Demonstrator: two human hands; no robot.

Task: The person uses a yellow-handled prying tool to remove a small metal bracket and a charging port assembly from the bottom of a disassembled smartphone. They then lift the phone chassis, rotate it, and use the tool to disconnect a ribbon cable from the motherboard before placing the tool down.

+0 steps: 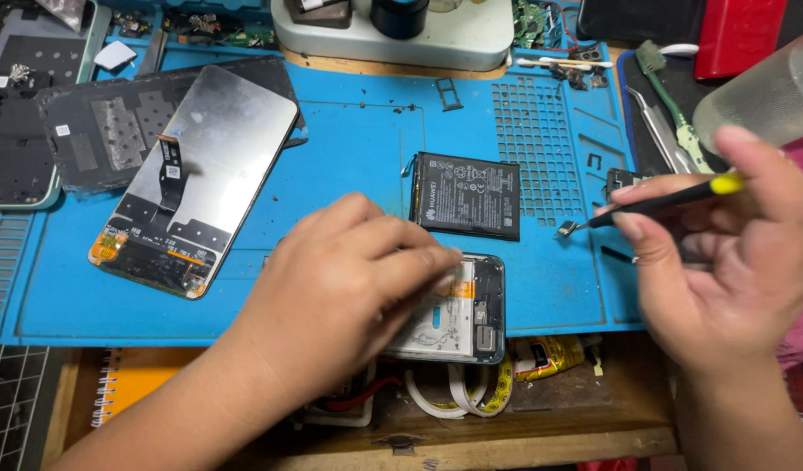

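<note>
A left hand (349,279) is pressing closed fingertips onto an opened phone frame (462,314) lying lengthwise at the blue mat's (358,148) near edge, while the right hand (733,253), up and to the right, is pinching a black-and-yellow tool (663,202) whose tip is carrying a small part (565,229) above the table.
</note>
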